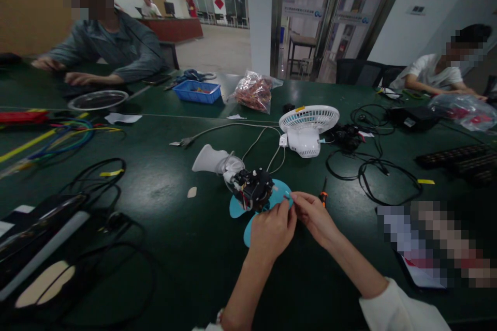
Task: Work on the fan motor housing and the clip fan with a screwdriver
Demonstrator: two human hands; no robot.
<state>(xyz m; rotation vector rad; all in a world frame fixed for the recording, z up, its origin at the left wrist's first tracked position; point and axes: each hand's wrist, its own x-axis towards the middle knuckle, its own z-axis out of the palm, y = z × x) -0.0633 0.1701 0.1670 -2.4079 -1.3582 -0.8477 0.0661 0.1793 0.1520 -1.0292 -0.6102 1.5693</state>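
A small desk fan lies taken apart on the dark green table. Its black motor (257, 189) is bare, wired to the white stand (209, 159), which lies on its side. Turquoise fan blades (248, 232) sit under and beside the motor. My left hand (274, 227) is closed over the blades, fingers curled, fingertips partly hidden. Close by, my right hand (316, 215) pinches a small light-blue piece (287, 195) at the blade's edge; its exact kind is hard to make out. A screwdriver (323, 196) with an orange-black handle lies just beyond my right hand.
Behind the motor rests the white fan cage and housing (308, 132), joined by a cord. A blue tray (197, 91) and a bag of parts (254, 92) stand farther back. Black cables (373, 176) lie right, electronics (42, 227) left. Two people sit across the table.
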